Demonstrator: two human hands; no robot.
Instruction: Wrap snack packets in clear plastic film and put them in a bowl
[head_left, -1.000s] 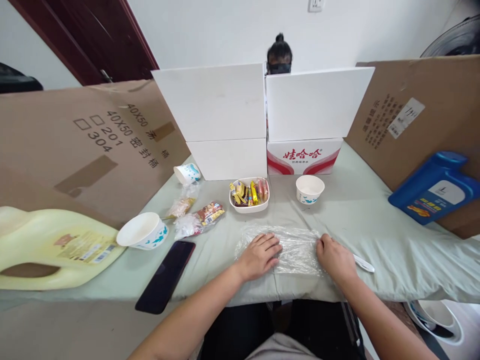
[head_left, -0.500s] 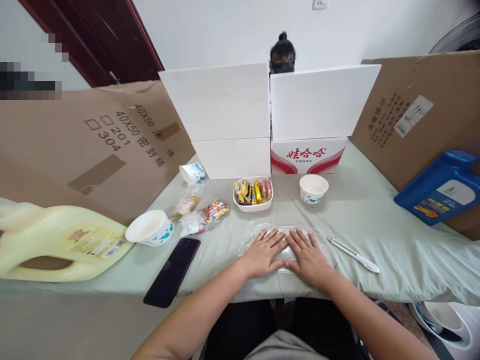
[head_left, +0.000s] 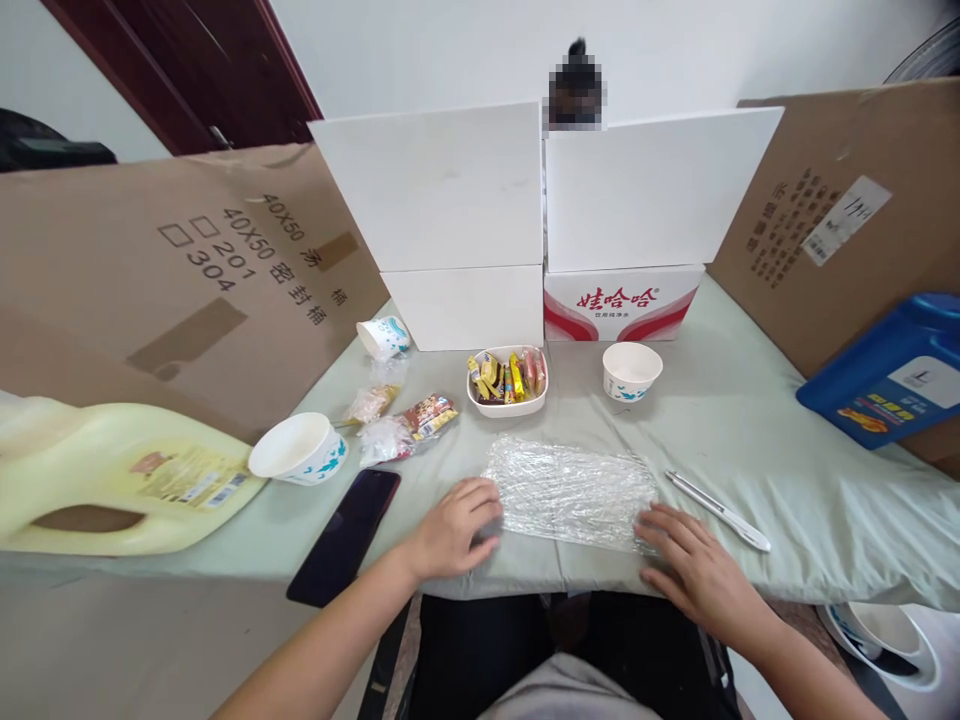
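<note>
Wrap lies spread and crinkled on the cloth between the person's hands, both loosely spread and gripping nothing: left hand at its left end, right hand at its right. Film this thin could bunch or tear if dragged unevenly, and a sideways sweep of the right might knock the nearby tool. Contact under the fingertips is hard to judge; jug and blue bottle run out of frame.

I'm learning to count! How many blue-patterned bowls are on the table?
3 bowls: one beside the yellow jug, one tipped by the white box, one before the red-and-white box. More could hide behind the boxes.
</note>
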